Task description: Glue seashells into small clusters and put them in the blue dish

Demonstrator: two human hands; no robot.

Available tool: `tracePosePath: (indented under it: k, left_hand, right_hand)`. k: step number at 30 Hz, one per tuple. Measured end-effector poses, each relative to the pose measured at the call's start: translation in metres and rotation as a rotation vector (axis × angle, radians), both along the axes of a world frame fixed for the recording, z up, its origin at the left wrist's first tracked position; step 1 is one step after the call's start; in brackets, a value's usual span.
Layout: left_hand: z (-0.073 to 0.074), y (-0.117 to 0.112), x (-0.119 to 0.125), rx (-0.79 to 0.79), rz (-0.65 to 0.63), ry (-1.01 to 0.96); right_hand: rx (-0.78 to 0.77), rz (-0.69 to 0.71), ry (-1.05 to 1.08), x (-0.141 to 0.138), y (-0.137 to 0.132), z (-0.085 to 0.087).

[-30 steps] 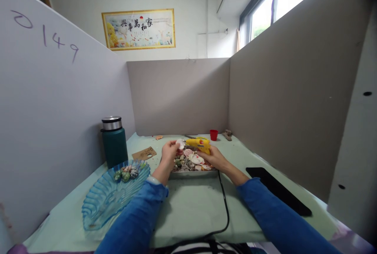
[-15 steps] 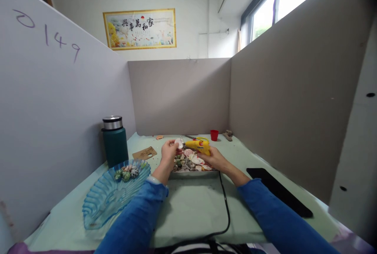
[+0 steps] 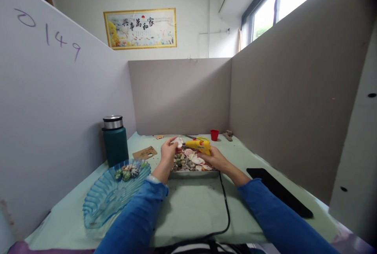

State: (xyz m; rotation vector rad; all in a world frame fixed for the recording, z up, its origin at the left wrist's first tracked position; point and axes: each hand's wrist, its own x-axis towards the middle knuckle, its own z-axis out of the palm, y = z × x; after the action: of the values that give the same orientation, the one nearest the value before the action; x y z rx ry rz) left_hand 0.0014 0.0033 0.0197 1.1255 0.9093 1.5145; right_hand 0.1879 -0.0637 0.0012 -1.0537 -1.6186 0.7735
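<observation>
My left hand (image 3: 167, 155) pinches a small pale piece (image 3: 179, 142), perhaps a shell, between thumb and fingers; my right hand (image 3: 216, 159) is wrapped round the grip of a yellow glue gun (image 3: 198, 145). The two hands are apart, but the nozzle points straight at the pale piece, very near my left fingertips. If the gun is hot, a small slip of either wrist could burn me, and squeezing too hard could run glue onto my skin. I can't tell whether the nozzle touches the piece.

Both hands are over the near part of a shallow metal tray (image 3: 194, 174) heaped with shells (image 3: 186, 163), so a stray drip could stick some together, and a dropped piece would be hard to pick out of that jumble.

A black cord (image 3: 226, 199) curves across the desk (image 3: 191, 207) beside my right forearm; snagged by my sleeve (image 3: 265, 197), it might jerk the gun. Farther left, my left elbow could knock the blue scalloped dish (image 3: 100, 203) if I swing it outward.
</observation>
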Motion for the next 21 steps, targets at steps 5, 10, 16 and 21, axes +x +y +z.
tracePosePath:
  k: [5,10,16,21]
  left_hand:
    - [-0.0015,-0.0006,0.0002,0.026,-0.004,0.012]
    - [-0.002,-0.0029,0.0008,0.028,-0.054,0.017]
    - [-0.0021,-0.0058,0.0031,0.005,-0.135,0.04]
    - [-0.0018,-0.0062,0.0033,-0.002,-0.146,0.019]
  right_hand:
    - [0.006,0.005,-0.007,-0.0014,-0.0031,0.0041]
    - [0.023,-0.035,0.011,0.0004,0.0002,0.0019]
    - [0.013,-0.018,0.073,0.0022,0.0035,-0.0022]
    - [0.003,-0.009,0.057,0.0012,0.0012,0.0]
